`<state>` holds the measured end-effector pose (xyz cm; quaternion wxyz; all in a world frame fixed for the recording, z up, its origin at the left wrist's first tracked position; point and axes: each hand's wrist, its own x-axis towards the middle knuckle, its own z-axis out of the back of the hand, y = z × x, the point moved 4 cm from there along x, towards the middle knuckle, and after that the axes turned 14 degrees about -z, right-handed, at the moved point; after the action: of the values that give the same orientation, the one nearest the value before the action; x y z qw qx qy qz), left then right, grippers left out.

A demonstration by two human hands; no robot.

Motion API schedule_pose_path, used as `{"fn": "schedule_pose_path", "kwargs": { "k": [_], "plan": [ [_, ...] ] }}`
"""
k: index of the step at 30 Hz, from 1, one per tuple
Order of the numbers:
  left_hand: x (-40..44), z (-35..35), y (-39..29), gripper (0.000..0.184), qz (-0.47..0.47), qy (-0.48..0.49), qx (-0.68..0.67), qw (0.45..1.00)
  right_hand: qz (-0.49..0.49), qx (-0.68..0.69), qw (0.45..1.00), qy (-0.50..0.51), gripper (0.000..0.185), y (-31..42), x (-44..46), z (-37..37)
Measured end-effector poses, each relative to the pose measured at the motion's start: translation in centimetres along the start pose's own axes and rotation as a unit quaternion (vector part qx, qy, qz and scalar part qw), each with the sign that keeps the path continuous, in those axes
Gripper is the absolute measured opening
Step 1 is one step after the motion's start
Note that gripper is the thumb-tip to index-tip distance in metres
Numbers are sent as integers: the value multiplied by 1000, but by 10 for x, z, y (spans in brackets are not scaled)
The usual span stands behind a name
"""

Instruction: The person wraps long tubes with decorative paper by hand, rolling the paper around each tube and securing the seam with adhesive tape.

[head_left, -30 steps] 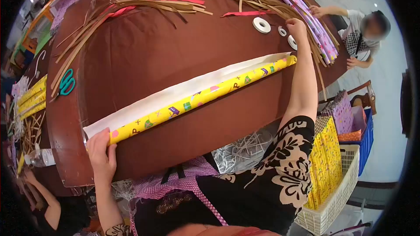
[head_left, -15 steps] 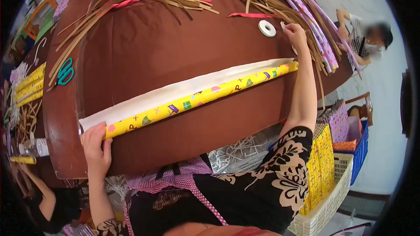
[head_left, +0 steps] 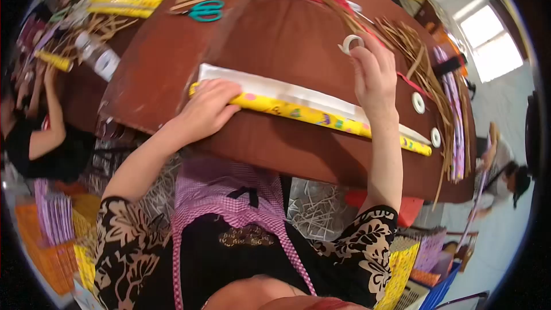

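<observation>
A yellow patterned paper roll (head_left: pixel 310 115) lies across the brown table, its white inner side showing along the far edge. My left hand (head_left: pixel 209 109) rests on the roll's left end, fingers wrapped over it. Raised above the roll's right half, my right hand (head_left: pixel 373 72) pinches a small white tape roll (head_left: pixel 351 43). Two more white tape rolls, one upper (head_left: pixel 418 103) and one lower (head_left: pixel 435 137), lie right of this hand, the lower one beside the paper's right end.
Teal scissors (head_left: pixel 205 11) lie at the far left of the table (head_left: pixel 160 69). Brown strips (head_left: pixel 407 46) and purple patterned rolls (head_left: pixel 455 120) lie at the right. A bottle (head_left: pixel 99 57) stands left. People are at both sides, one holding a purple roll.
The view has turned to the left. My right hand has lifted the small tape roll and brought it over the paper. My left hand stays at the paper's left end.
</observation>
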<state>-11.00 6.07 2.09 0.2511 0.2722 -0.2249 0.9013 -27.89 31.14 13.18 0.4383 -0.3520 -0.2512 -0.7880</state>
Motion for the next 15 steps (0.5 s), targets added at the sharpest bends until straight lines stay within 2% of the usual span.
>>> {"fn": "schedule_pose_path", "kwargs": {
  "k": [3, 5, 6, 7, 9, 13, 15],
  "plan": [
    [-3, -5, 3, 32, -23, -15, 9, 1000, 43, 58, 997, 0, 17, 44, 6, -39],
    [0, -2, 2, 36, 2, 12, -18, 1000, -44, 264, 963, 25, 14, 60, 9, -63],
    [-4, -5, 6, 34, -9, -6, -16, 1000, -158, 462, 865, 118, 10, 61, 6, -81],
    [-3, -6, 5, 31, -22, -21, -2, 1000, -291, 525, 773, 205, 12, 71, 5, -87],
    [-4, -6, 4, 29, -21, -38, -10, 999, -304, 634, 649, 291, 13, 83, 3, -108],
    [-5, -5, 3, 29, -37, -47, -9, 998, -304, 624, 639, 332, 14, 92, -9, -139],
    [-3, -2, 0, 28, -35, -32, 5, 999, -337, 637, 589, 366, 13, 92, -14, -148]
  ]
}}
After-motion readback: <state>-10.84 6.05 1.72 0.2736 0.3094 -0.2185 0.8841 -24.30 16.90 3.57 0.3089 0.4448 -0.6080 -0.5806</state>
